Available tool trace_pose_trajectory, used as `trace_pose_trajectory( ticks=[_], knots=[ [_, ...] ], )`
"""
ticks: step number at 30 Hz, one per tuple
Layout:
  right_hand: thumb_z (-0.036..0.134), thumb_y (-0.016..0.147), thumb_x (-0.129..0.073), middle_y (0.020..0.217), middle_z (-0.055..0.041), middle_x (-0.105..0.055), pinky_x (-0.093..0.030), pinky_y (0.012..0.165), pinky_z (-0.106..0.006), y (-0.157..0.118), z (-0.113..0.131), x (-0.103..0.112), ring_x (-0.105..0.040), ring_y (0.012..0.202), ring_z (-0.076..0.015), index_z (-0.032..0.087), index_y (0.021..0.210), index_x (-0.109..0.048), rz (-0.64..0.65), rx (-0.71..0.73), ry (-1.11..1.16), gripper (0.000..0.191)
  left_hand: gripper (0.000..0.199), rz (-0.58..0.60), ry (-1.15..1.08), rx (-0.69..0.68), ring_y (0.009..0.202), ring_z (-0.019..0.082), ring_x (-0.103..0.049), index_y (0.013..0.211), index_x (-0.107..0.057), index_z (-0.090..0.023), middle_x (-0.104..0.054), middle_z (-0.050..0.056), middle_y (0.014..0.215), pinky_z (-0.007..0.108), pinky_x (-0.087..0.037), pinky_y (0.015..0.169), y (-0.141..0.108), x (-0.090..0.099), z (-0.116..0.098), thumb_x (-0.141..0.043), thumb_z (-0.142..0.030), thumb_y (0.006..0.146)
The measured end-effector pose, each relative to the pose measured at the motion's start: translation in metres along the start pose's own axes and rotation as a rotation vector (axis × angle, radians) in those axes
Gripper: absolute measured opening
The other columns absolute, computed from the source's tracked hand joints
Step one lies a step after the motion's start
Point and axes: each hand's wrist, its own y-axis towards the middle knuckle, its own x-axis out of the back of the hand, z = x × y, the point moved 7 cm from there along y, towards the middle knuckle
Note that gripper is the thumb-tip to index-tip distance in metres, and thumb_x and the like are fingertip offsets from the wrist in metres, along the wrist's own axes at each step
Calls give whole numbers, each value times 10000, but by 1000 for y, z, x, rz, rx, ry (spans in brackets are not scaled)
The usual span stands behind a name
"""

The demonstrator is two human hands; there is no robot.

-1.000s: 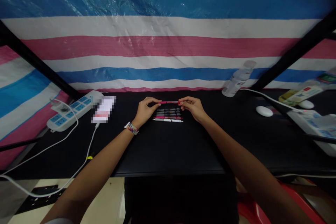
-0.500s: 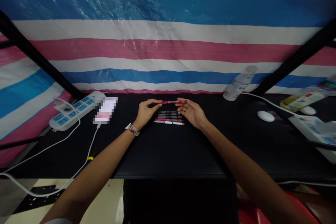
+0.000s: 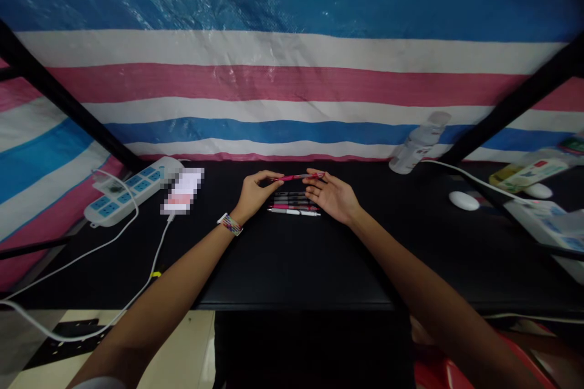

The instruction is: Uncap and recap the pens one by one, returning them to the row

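A red pen (image 3: 294,177) is held level above the black table, between my two hands. My left hand (image 3: 256,192) pinches its left end between thumb and fingertips. At the other end, my right hand (image 3: 332,193) has its fingers round the tip of the pen, palm turned partly up. Beneath the red pen several dark pens (image 3: 291,198) lie side by side on the table, their right ends partly covered by my right fingers. Nearest to me in that row is a white pen (image 3: 293,212).
A power strip (image 3: 137,188) and a blurred-out phone (image 3: 184,190) with a white cable lie at the left. To the right are a clear bottle (image 3: 416,147), a white mouse (image 3: 464,200), a tilted bottle (image 3: 529,173) and another power strip (image 3: 542,219).
The pen and both hands have barely moved; my right fingers have shifted slightly left along the pen. The camera view has tilted slightly.
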Motion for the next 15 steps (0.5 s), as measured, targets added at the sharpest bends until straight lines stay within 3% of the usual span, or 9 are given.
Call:
trace_pose_trajectory(
  ticks=[4,10,15],
  knots=[
    [369,962,-722,1014,-84,-778,-591,945,-447,0,-1,1,-697,967,-254,259,1124,-776,-13,8,45,203,210,31,-16,17,963,246,-790,1027,-893,-226,-866,94,1056,394,-612,911,0,-2,3,-903,-357,862],
    [458,962,-691,1040,-109,-767,-596,908,-434,1,0,-3,-685,950,-261,224,1240,-766,-14,-15,124,372,224,40,-26,28,919,233,-779,1041,-898,-239,-866,85,1038,374,-607,855,1,-4,3,-906,-367,857],
    [338,927,-720,969,-101,-747,-583,916,-413,3,0,0,-684,973,-255,214,1099,-775,-43,28,119,218,237,42,-3,29,920,239,-774,1059,-902,-249,-862,87,1046,386,-605,860,1,-4,5,-901,-382,864]
  ],
)
